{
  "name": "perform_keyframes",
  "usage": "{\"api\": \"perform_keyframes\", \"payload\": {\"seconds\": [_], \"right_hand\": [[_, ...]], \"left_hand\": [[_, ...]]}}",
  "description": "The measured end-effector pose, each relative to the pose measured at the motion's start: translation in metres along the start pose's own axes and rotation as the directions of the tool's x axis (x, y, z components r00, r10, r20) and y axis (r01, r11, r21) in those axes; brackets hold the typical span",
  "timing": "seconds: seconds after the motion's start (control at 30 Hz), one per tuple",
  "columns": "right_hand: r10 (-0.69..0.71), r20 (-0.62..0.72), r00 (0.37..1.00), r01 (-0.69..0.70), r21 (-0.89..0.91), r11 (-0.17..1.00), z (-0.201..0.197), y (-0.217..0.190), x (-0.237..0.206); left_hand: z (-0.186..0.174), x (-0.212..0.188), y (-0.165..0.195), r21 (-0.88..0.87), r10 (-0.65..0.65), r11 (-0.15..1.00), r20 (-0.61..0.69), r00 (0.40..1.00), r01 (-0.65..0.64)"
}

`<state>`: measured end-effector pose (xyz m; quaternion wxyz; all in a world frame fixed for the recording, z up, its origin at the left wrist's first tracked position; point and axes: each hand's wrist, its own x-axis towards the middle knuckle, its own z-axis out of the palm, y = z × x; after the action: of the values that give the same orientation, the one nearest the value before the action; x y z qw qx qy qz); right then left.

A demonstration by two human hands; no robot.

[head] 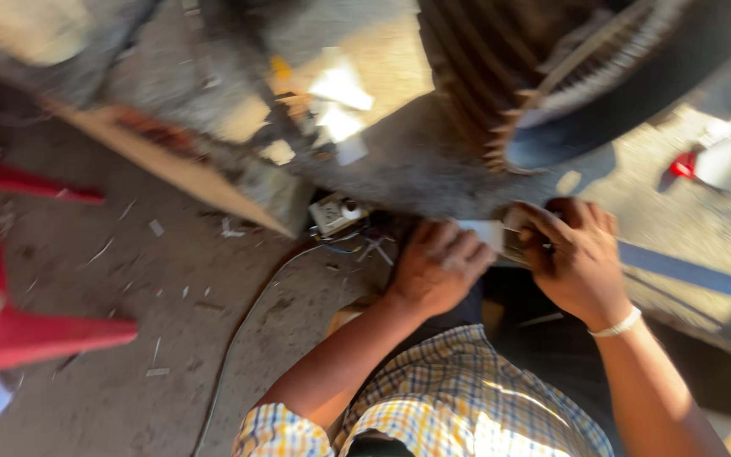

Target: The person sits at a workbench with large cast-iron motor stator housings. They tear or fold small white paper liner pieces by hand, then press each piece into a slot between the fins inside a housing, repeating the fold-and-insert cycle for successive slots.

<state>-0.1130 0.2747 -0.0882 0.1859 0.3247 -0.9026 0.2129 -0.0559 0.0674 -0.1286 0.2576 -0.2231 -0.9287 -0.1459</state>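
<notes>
Nearest the camera, a checked yellow-and-white shirt (458,398) covers the person's torso, and both bare forearms extend away from it. The right wrist carries a white band (617,323).

The left hand (437,264) is curled, fingers folded down over the near edge of a small white piece (482,233). The right hand (575,254) is also curled, its fingers wrapped around the other end of the same item, where a pale, striped part shows between thumb and fingers. Each grip is closed on this piece; motion blur hides how tightly, and the exact kind of item cannot be told. The piece lies between the two hands, which sit just beside each other.

Just left of the left grip, a small white electrical box (336,211) lies on the concrete floor (171,296), with thin wires (357,247) running from it towards the hands. A thin cable (239,338) trails back along the floor.

Well to the left stands a red plastic stool (10,322). Beyond the grips rests a large ribbed motor housing (552,76). Far right of the right grip lies a red-and-white object (704,165), too blurred to tell.
</notes>
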Motion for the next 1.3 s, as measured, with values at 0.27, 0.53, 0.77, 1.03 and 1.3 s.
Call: {"api": "perform_keyframes", "payload": {"seconds": [0.27,0.53,0.77,1.03,1.3], "right_hand": [[-0.023,-0.152,0.988,0.043,0.129,0.991,0.002,0.065,-0.051],[0.450,0.149,0.880,-0.263,0.944,0.201,0.032,0.090,-0.106],[0.337,-0.047,0.940,-0.169,0.795,0.583,0.024,0.072,-0.093],[0.211,-0.027,0.977,-0.140,0.665,0.733,-0.012,0.037,-0.066],[0.333,0.049,0.942,-0.282,0.654,0.702,-0.023,0.024,-0.052]], "left_hand": [[0.073,0.020,0.067,-0.570,-0.266,0.819,-0.264,0.927,0.073],[0.118,0.031,0.068,-0.982,-0.350,0.125,0.093,0.932,0.144],[0.128,0.030,0.066,-0.879,-0.373,-0.431,0.381,0.846,0.206],[0.092,0.020,0.063,-0.883,-0.349,-0.385,0.410,0.843,0.270],[0.088,0.016,0.056,-0.873,-0.394,-0.451,0.379,0.837,0.183]]}}
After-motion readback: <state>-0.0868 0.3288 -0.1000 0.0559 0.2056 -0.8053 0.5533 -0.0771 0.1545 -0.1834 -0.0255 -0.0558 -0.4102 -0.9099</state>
